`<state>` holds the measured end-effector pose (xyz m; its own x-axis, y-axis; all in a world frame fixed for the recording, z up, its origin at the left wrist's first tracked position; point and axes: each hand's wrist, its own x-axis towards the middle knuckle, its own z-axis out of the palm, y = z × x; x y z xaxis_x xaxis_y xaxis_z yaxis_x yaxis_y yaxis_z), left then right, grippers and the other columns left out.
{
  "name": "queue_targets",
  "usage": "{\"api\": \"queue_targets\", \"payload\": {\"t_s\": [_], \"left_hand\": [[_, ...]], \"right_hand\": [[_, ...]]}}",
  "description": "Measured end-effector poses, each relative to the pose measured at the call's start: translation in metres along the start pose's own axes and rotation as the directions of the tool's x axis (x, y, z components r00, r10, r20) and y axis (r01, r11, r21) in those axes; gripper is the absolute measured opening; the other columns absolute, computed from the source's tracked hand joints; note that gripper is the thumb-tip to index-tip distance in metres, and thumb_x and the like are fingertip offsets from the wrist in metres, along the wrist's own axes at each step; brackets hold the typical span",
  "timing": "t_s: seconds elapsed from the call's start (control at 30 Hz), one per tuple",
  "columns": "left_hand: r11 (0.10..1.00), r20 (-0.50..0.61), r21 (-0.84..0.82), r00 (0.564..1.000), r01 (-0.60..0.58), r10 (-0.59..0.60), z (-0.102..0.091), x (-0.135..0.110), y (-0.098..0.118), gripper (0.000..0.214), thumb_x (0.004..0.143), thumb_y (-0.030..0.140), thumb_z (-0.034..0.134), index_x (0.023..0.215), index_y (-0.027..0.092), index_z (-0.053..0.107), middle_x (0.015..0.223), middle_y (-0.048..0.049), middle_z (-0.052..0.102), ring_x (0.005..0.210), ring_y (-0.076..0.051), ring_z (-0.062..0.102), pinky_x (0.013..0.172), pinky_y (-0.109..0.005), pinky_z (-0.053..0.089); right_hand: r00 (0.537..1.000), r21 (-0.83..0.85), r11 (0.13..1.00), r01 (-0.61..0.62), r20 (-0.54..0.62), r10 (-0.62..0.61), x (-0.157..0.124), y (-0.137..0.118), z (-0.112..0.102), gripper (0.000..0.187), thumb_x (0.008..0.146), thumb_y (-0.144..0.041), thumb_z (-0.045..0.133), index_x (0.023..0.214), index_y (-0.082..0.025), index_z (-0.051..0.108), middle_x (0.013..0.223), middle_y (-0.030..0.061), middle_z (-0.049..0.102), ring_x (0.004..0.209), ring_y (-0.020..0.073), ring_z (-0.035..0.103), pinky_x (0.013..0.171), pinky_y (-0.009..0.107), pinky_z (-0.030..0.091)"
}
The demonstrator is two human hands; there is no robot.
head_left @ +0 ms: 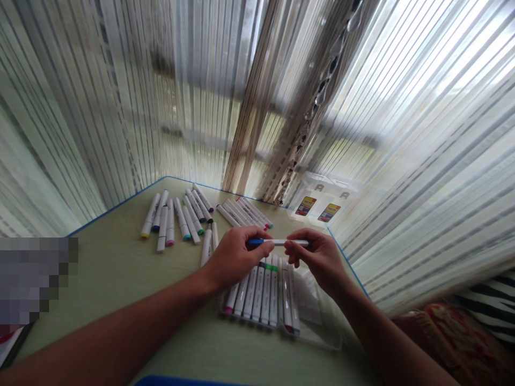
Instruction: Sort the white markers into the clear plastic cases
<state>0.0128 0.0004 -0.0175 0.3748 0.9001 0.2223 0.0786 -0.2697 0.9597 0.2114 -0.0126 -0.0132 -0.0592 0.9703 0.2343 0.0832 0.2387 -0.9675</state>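
Note:
Both hands grip one white marker (279, 243) with a blue end, held level above the table. My left hand (237, 249) pinches it near the blue end. At the other end, the fingers of my right hand (316, 252) are closed round the white barrel. Below my hands lies a clear plastic case (332, 338) with several white markers (257, 295) side by side in it; some show pink, black or green ends. Beyond my left hand, many loose white markers (187, 214) with coloured caps lie on the table, and a neat row of markers (243, 213) sits to their right.
The pale green table (108, 268) has a blue edge. At the back right stands a clear plastic box (317, 201) with two labels. Striped string curtains (193, 96) hang right behind the table. Patterned fabric (454, 338) lies at the lower right.

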Motion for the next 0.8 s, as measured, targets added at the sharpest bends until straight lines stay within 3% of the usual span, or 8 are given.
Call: {"api": "queue_targets", "payload": {"t_s": [0.3, 0.5, 0.8], "left_hand": [[0.97, -0.016, 0.183, 0.986, -0.159, 0.165, 0.0027, -0.0042, 0.0053, 0.022, 0.083, 0.034, 0.063, 0.089, 0.015, 0.073, 0.082, -0.005, 0.072, 0.076, -0.018, 0.066, 0.07, -0.025, 0.049], [0.984, 0.008, 0.146, 0.994, -0.105, 0.105, 0.0015, -0.0029, 0.0032, 0.025, 0.084, 0.037, 0.061, 0.093, 0.016, 0.071, 0.085, -0.005, 0.071, 0.073, -0.016, 0.065, 0.067, -0.024, 0.05], [0.999, -0.025, 0.025, 0.999, -0.022, 0.023, -0.0049, 0.0022, 0.0021, 0.029, 0.082, 0.039, 0.062, 0.095, 0.013, 0.069, 0.073, -0.0032, 0.062, 0.062, -0.014, 0.058, 0.053, -0.022, 0.048]], "right_hand": [[0.998, -0.158, 0.987, -0.004, 0.058, 0.013, -0.0055, -0.0051, 0.0045, 0.029, 0.063, -0.037, 0.084, 0.071, -0.015, 0.067, 0.051, -0.001, 0.061, 0.042, 0.011, 0.055, 0.041, 0.021, 0.044], [0.998, -0.114, 0.993, -0.022, 0.048, 0.027, -0.0046, -0.0041, 0.004, 0.025, 0.065, -0.033, 0.083, 0.074, -0.015, 0.068, 0.054, 0.0, 0.063, 0.042, 0.0101, 0.055, 0.041, 0.02, 0.044], [0.999, 0.108, 0.994, -0.032, 0.009, 0.031, 0.0009, -0.0018, -0.0031, 0.018, 0.073, -0.029, 0.078, 0.084, -0.016, 0.073, 0.061, 0.0021, 0.068, 0.044, 0.0091, 0.054, 0.04, 0.02, 0.041]]}}
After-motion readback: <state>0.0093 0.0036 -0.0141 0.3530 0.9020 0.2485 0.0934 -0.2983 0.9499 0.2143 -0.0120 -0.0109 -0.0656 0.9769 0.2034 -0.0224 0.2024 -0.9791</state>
